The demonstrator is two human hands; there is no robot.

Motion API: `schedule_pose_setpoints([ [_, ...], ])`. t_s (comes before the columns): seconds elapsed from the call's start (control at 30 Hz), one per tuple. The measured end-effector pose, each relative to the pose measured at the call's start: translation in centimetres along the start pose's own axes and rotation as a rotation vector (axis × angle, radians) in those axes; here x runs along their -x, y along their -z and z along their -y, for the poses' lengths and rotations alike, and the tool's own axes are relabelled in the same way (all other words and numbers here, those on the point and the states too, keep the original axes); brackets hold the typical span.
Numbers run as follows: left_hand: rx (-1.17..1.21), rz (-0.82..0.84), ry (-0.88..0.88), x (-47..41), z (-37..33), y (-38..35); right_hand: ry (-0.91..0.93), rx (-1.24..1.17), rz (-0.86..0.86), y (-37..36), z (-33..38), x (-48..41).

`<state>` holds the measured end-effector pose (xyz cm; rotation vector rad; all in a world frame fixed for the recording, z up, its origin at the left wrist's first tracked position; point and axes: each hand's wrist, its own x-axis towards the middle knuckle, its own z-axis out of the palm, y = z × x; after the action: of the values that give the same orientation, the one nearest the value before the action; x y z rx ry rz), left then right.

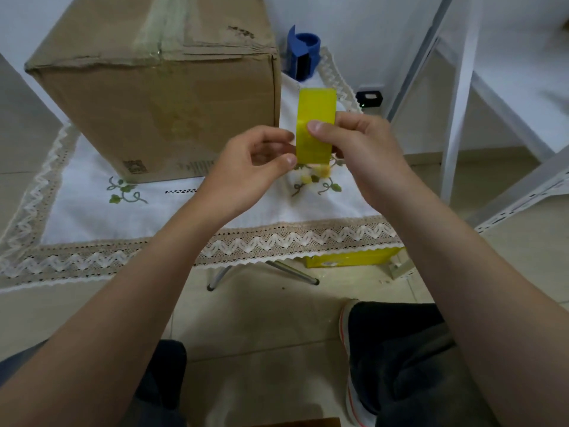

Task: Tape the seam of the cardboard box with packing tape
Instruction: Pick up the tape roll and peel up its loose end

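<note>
A large brown cardboard box (160, 97) stands on the table at the back left, with old clear tape along its top seam. In front of it, above the table, I hold a yellow roll of packing tape (315, 124) edge-on. My right hand (357, 149) grips the roll, thumb pressed on its face. My left hand (249, 167) pinches at the roll's left edge with thumb and forefinger. Whether a loose tape end is lifted is not visible.
A white embroidered tablecloth (101, 217) with lace border covers the small table. A blue tape dispenser (303, 53) stands behind the box's right side. A white metal rack (455, 118) rises at the right. A yellow flat packet (354, 258) lies on the tiled floor. My legs show below.
</note>
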<state>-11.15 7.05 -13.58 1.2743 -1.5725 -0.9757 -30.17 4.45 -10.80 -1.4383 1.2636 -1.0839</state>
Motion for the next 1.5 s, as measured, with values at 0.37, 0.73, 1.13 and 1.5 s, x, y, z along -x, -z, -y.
schedule_pose_setpoints([
  [0.37,-0.081,-0.046,0.119,-1.0,0.8,2.1,0.114,0.969,-0.234,2.5,-3.6,-4.1],
  [0.73,-0.191,0.094,0.293,-1.0,2.0,1.5,0.036,1.108,-0.227,1.6,-5.0,-4.1],
  [1.13,-0.195,0.063,0.234,0.2,1.0,2.5,0.040,1.108,-0.236,1.2,-4.9,-3.3],
  [1.5,-0.141,-0.128,0.175,1.6,0.9,4.7,0.297,1.223,-0.123,-1.9,-4.7,-2.9],
])
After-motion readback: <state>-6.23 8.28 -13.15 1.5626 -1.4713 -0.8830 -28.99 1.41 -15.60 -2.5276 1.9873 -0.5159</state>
